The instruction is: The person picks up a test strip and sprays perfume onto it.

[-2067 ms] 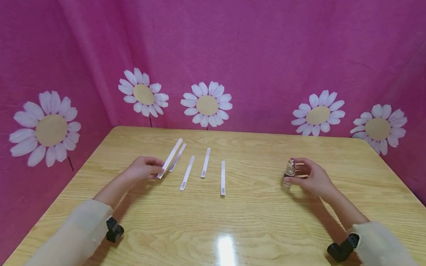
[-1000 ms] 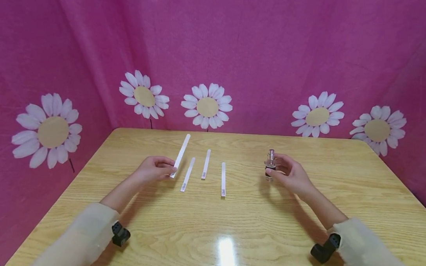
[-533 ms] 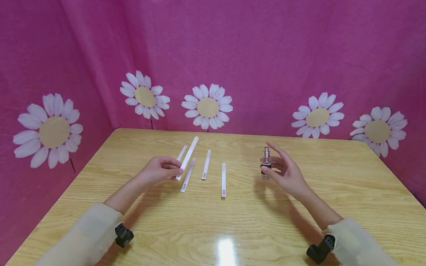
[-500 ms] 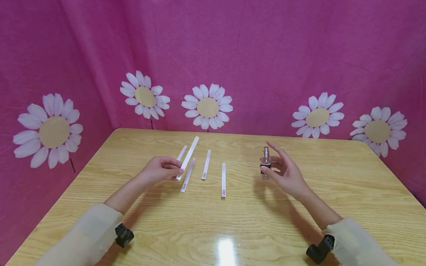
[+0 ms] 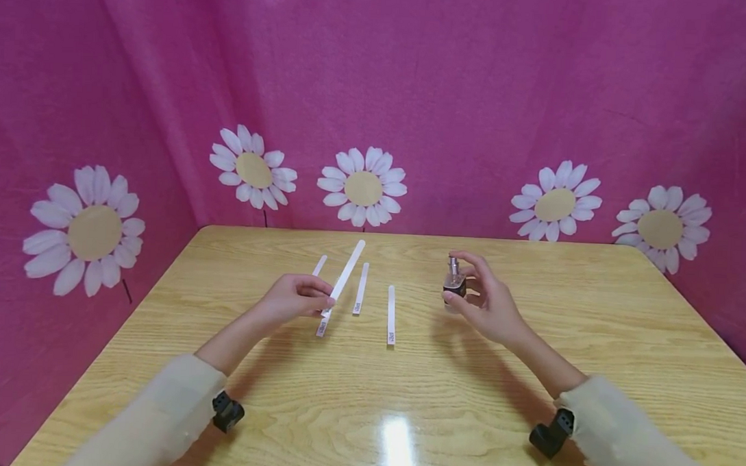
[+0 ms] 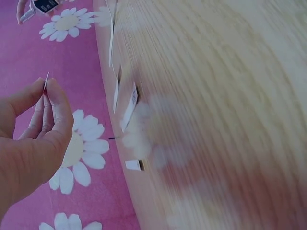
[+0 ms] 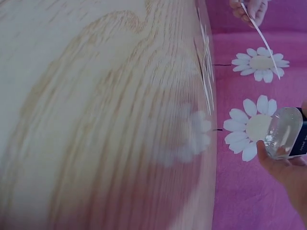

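**White strip (image 5: 350, 268) in the left hand (image 5: 293, 300), spray bottle (image 5: 455, 282) in the right hand (image 5: 492, 307)**

Above a wooden table (image 5: 318, 389), the left thumb and fingertips pinch the strip near its lower end. The right thumb and fingers wrap the bottle's body, forefinger over the sprayer (image 5: 453, 265). Four more strips (image 5: 391, 314) lie on the table.

The held strip looks like paper: probably very light, springy and easily creased, best pinched at that end. The bottle (clear, perhaps glass) should be heavier, rigid, slick and breakable, best gripped round its dark label (image 5: 457, 288).

Only the head view shows forefinger and sprayer together clearly; the right wrist view cuts the sprayer off but reveals the bottle's clear base (image 7: 282, 132). The left wrist view shows the held strip edge-on.
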`<state>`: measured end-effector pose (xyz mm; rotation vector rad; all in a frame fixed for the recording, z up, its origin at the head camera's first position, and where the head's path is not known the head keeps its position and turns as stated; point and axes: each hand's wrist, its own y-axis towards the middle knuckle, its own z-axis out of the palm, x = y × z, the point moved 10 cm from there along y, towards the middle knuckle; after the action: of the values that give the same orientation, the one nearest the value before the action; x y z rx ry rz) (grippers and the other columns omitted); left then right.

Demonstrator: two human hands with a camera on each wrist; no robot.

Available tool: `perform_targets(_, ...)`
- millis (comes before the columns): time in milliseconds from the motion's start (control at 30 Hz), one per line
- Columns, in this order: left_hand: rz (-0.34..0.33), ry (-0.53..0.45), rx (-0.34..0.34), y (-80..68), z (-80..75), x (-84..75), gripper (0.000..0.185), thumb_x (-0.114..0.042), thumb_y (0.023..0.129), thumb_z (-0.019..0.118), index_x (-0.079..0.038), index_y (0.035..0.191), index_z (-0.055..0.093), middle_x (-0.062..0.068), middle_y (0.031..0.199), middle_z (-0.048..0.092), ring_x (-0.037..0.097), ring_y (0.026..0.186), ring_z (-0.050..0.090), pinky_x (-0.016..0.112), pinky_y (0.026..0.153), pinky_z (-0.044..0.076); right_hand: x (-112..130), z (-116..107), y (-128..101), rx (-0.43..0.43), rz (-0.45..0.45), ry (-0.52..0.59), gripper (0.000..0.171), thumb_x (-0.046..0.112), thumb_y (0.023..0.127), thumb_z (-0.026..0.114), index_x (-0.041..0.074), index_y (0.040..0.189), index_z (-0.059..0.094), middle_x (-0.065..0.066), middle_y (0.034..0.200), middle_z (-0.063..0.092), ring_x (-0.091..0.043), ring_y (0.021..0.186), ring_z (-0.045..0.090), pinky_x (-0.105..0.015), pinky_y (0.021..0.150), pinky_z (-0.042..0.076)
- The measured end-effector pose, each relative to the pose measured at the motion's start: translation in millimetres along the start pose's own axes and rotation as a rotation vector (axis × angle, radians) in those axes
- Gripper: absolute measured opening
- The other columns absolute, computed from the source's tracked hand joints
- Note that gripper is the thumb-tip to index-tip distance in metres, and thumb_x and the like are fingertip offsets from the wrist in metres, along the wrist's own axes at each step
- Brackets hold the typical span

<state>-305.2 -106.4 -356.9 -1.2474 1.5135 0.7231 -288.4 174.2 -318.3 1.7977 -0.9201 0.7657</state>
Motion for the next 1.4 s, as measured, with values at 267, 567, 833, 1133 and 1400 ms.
perform_targets(267, 0.028, 0.011, 0.030, 2.0, 14.2, -7.0, 0.026, -0.006, 0.087, 0.067, 0.009, 0.108, 0.062, 0.000, 0.083, 0.069, 0.004, 0.073, 0.063, 0.033, 0.079, 0.061, 6, 9, 3, 0.009, -0.003, -0.090, 0.063, 0.000, 0.083, 0.072, 0.009, 0.137, 0.043, -0.024, 0.111, 0.062, -0.002, 0.090, 0.065, -0.023, 0.068, 0.060)
perform_targets(567, 0.053, 0.037, 0.043, -0.2, 27.3, -12.4, 0.024, -0.006, 0.086, 0.068, 0.008, 0.105, 0.065, 0.006, 0.084, 0.070, 0.006, 0.072, 0.065, 0.039, 0.080, 0.061, 21, 19, 10, -0.008, -0.072, -0.276, 0.059, 0.006, 0.082, 0.074, 0.013, 0.135, 0.047, -0.015, 0.101, 0.068, -0.024, 0.083, 0.071, -0.026, 0.051, 0.055)
perform_targets(833, 0.080, 0.040, 0.060, -0.9, 34.0, -18.4, 0.022, -0.006, 0.087, 0.068, 0.008, 0.104, 0.065, 0.012, 0.087, 0.071, 0.006, 0.072, 0.064, 0.039, 0.079, 0.061, 31, 24, 14, -0.038, -0.094, -0.373, 0.057, 0.010, 0.082, 0.075, 0.013, 0.132, 0.049, -0.009, 0.094, 0.070, -0.014, 0.071, 0.067, -0.019, 0.041, 0.038)
perform_targets(1133, 0.074, 0.021, 0.079, -3.8, 38.4, -20.1, 0.021, -0.005, 0.086, 0.067, 0.007, 0.104, 0.064, 0.004, 0.082, 0.069, 0.006, 0.072, 0.066, 0.038, 0.079, 0.061, 36, 26, 15, -0.079, -0.097, -0.408, 0.056, 0.013, 0.081, 0.076, 0.013, 0.132, 0.051, -0.010, 0.093, 0.069, -0.008, 0.058, 0.056, -0.017, 0.036, 0.040)
perform_targets(1400, 0.064, 0.023, 0.064, -5.6, 38.2, -22.4, 0.019, -0.004, 0.086, 0.068, 0.006, 0.102, 0.065, 0.004, 0.081, 0.068, 0.007, 0.072, 0.065, 0.036, 0.078, 0.061, 40, 25, 15, -0.111, -0.110, -0.431, 0.058, 0.012, 0.080, 0.076, 0.013, 0.132, 0.052, -0.015, 0.102, 0.067, -0.014, 0.063, 0.057, -0.021, 0.045, 0.047)
